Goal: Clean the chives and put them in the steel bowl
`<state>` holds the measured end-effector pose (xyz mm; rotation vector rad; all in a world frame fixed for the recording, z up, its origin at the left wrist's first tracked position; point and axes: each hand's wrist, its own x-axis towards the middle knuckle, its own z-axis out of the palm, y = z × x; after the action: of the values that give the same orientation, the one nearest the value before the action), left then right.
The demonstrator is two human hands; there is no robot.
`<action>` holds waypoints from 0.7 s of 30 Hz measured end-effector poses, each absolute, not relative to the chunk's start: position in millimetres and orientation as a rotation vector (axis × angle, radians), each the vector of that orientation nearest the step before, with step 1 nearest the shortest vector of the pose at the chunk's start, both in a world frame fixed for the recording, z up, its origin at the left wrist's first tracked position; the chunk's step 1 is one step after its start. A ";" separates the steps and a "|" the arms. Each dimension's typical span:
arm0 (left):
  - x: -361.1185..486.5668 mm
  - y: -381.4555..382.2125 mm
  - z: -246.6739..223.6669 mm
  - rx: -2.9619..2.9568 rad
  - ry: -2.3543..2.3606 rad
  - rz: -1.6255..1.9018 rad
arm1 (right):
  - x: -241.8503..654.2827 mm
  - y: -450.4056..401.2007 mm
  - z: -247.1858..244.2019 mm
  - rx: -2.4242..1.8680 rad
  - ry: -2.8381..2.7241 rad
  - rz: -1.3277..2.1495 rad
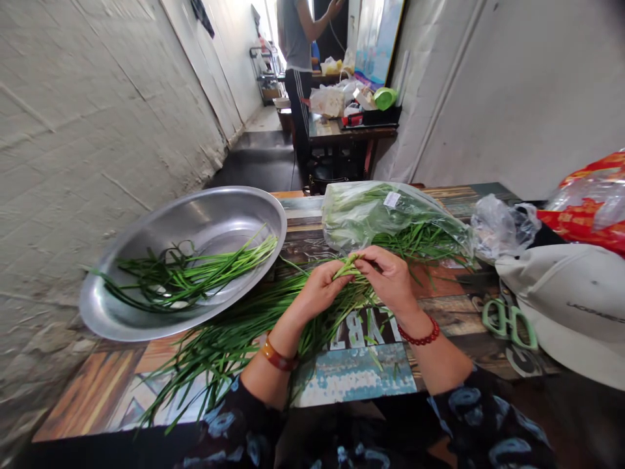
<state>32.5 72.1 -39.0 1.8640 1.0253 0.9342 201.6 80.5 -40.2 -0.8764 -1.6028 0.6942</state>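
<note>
My left hand [319,290] is closed round the pale ends of a few green stalks [349,266]. The fingers of my right hand [388,277] pinch the tips of these same stalks. Under and left of my hands, a loose heap of long green stalks [254,319] spreads over the patterned table [361,378]. A wide metal basin [249,203] at the left holds more stalks [209,277], their pale ends toward the right. Beyond my hands lies a clear plastic bag [361,212] with greens in and beside it.
At the right are green-handled scissors [508,324], a light cap [576,306], a crumpled clear bag [502,225] and a red package [586,208]. A person [297,71] stands by a cluttered far table [332,130]. Walls rise on both sides.
</note>
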 end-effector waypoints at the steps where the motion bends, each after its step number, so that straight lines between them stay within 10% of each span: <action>1: 32.6 72.2 -38.8 1.883 1.043 0.945 | 202.0 80.9 -41.7 -0.893 -1.597 0.702; 21: 29.7 72.4 -48.2 2.206 1.657 0.792 | 215.1 80.7 -36.2 -0.925 -2.079 -0.298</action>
<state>29.7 72.4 -48.2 2.2061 1.6570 0.7925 215.1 80.7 -36.2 -0.9252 -2.0789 -0.2984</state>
